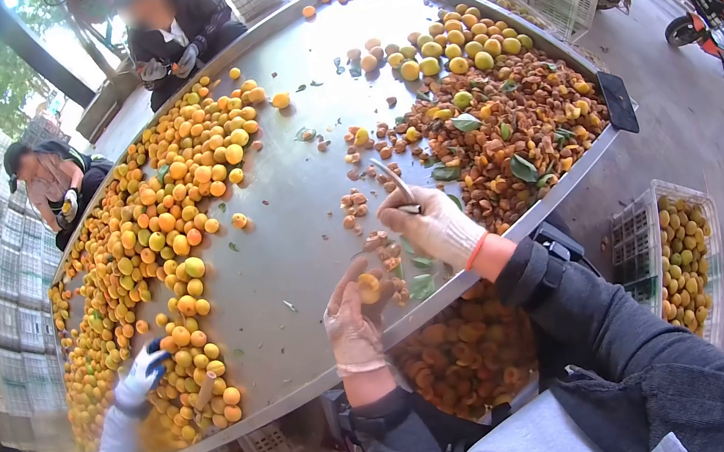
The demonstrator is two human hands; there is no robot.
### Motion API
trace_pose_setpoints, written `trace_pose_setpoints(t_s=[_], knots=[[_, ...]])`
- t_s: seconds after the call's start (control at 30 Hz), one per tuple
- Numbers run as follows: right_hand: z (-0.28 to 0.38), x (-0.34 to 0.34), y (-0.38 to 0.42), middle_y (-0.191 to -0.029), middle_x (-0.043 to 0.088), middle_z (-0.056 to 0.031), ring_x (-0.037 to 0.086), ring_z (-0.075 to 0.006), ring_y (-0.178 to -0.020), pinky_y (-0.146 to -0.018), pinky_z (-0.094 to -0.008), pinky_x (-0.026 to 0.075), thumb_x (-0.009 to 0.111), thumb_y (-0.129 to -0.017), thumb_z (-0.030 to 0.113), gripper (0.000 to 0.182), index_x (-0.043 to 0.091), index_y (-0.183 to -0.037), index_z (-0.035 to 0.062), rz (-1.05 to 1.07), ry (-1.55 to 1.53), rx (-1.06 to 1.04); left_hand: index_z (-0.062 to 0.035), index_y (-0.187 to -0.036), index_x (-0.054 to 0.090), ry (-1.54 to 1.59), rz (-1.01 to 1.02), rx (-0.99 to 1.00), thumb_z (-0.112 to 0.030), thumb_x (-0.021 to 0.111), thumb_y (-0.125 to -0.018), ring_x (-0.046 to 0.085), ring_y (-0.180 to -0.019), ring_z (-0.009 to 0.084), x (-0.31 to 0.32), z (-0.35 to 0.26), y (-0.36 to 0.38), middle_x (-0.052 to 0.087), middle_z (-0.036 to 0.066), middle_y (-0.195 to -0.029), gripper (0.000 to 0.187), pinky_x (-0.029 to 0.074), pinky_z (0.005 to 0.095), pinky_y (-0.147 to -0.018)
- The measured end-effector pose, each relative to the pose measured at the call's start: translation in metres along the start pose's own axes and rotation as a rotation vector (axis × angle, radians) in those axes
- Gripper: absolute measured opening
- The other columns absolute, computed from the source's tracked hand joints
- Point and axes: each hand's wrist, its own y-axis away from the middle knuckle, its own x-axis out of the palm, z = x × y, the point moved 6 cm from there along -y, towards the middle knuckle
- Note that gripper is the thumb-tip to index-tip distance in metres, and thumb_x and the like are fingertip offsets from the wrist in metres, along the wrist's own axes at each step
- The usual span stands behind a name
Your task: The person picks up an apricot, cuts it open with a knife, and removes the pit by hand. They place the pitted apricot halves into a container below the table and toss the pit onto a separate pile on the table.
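My left hand [356, 324], in a pale glove, is closed around an apricot [369, 287] near the table's front edge. A thin curved knife [392, 177] is gripped in my right hand [442, 226], whose white knit glove meets a red band at the wrist. The knife points up and away from the fruit. Small brown pits and scraps [383, 251] and green leaves [423, 285] lie on the metal just beyond my left hand. Below the edge, between my arms, a container is filled with apricot halves [466, 348].
A metal table [287, 239] with a raised rim carries whole apricots [179, 176] at left and a brown heap of pits and scraps [511, 137] at right. A phone [618, 101] rests on the rim. A crate of apricots [682, 257] stands right. Another person's gloved hand [142, 376] touches fruit.
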Motion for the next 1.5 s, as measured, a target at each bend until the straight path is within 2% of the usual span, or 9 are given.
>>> trace_pose_setpoints(t_s=[0.2, 0.37, 0.43, 0.47, 0.8, 0.87, 1.17, 1.3, 1.5], knots=[[0.016, -0.049, 0.031, -0.080, 0.061, 0.0006, 0.048, -0.0043, -0.059, -0.053, -0.0221, 0.045, 0.065, -0.087, 0.014, 0.030, 0.063, -0.117, 0.0103, 0.007, 0.194, -0.002, 0.0031, -0.113, 0.062, -0.602, 0.337, 0.191, -0.004, 0.058, -0.091, 0.062, -0.099, 0.0220, 0.026, 0.008, 0.055, 0.064, 0.012, -0.107, 0.023, 0.048, 0.0301, -0.092], [0.005, -0.093, 0.045, -0.078, 0.056, 0.0055, 0.047, -0.0022, -0.063, -0.053, -0.0186, 0.037, 0.062, -0.088, 0.010, 0.021, 0.066, -0.109, 0.0065, -0.177, -0.038, 0.015, 0.0015, -0.113, 0.061, -0.721, -0.232, 0.182, 0.006, 0.053, -0.088, 0.057, -0.102, 0.0168, -0.051, -0.018, 0.056, 0.061, 0.007, -0.113, 0.027, 0.046, 0.0279, -0.088], [-0.002, -0.102, 0.048, -0.079, 0.058, 0.0044, 0.047, -0.0026, -0.063, -0.054, -0.0196, 0.038, 0.062, -0.089, 0.009, 0.016, 0.067, -0.104, 0.0064, -0.250, -0.104, -0.018, 0.0006, -0.123, 0.055, -1.611, -0.335, 0.383, -0.005, 0.051, -0.090, 0.063, -0.093, 0.0238, -0.134, -0.028, 0.036, 0.065, 0.009, -0.107, 0.033, 0.051, 0.0341, -0.083], [-0.011, -0.105, 0.044, -0.077, 0.059, 0.0032, 0.046, -0.0024, -0.056, -0.048, -0.0193, 0.036, 0.062, -0.090, 0.010, 0.017, 0.066, -0.106, 0.0054, -0.264, -0.168, -0.051, -0.0020, -0.127, 0.051, -2.134, -0.395, -0.085, -0.024, 0.049, -0.090, 0.065, -0.095, 0.0342, -0.108, -0.036, 0.035, 0.066, 0.016, -0.110, 0.043, 0.051, 0.0426, -0.086], [-0.006, -0.146, 0.055, -0.062, 0.053, 0.0020, 0.040, -0.0041, -0.041, -0.037, -0.0204, 0.029, 0.056, -0.090, 0.004, 0.017, 0.063, -0.106, 0.0035, -0.389, -0.093, -0.306, -0.0056, -0.123, 0.056, -1.644, 0.199, 0.003, -0.034, 0.058, -0.084, 0.058, -0.109, 0.0395, 0.087, 0.096, -0.053, 0.057, 0.025, -0.119, 0.048, 0.047, 0.0454, -0.090], [-0.014, -0.163, 0.059, -0.062, 0.054, -0.0008, 0.042, -0.0068, -0.037, -0.034, -0.0219, 0.031, 0.056, -0.088, 0.001, 0.017, 0.061, -0.104, 0.0010, -0.382, -0.150, -0.286, -0.0071, -0.127, 0.054, -1.675, 0.044, 0.482, -0.037, 0.064, -0.082, 0.057, -0.108, 0.0385, 0.062, 0.074, -0.056, 0.058, 0.022, -0.117, 0.055, 0.047, 0.0455, -0.089], [-0.045, -0.181, 0.061, -0.060, 0.053, -0.0022, 0.046, -0.0093, -0.038, -0.035, -0.0228, 0.036, 0.054, -0.086, -0.003, 0.019, 0.059, -0.104, 0.0006, -0.431, -0.336, -0.185, -0.0015, -0.140, 0.035, -2.026, -0.450, 0.418, -0.042, 0.058, -0.088, 0.030, -0.135, 0.0387, -0.077, -0.001, -0.138, 0.038, 0.025, -0.141, 0.070, 0.026, 0.0454, -0.111], [-0.055, -0.185, 0.062, -0.079, 0.066, -0.0083, 0.062, -0.0147, -0.062, -0.057, -0.0264, 0.049, 0.067, -0.076, -0.004, 0.026, 0.065, -0.101, 0.0026, -0.302, -0.071, -0.219, -0.0012, -0.139, 0.039, -2.332, -0.208, 0.482, -0.041, 0.047, -0.096, 0.050, -0.121, 0.0363, -0.019, 0.069, -0.273, 0.053, 0.023, -0.128, 0.060, 0.040, 0.0404, -0.101], [-0.034, -0.185, 0.058, -0.084, 0.068, -0.0082, 0.066, -0.0155, -0.072, -0.066, -0.0267, 0.052, 0.069, -0.079, 0.001, 0.021, 0.067, -0.101, 0.0040, -0.219, -0.059, -0.266, 0.0007, -0.136, 0.042, -1.398, 0.178, 0.817, -0.029, 0.057, -0.093, 0.050, -0.119, 0.0344, 0.216, 0.132, -0.231, 0.053, 0.021, -0.129, 0.054, 0.037, 0.0367, -0.103]])
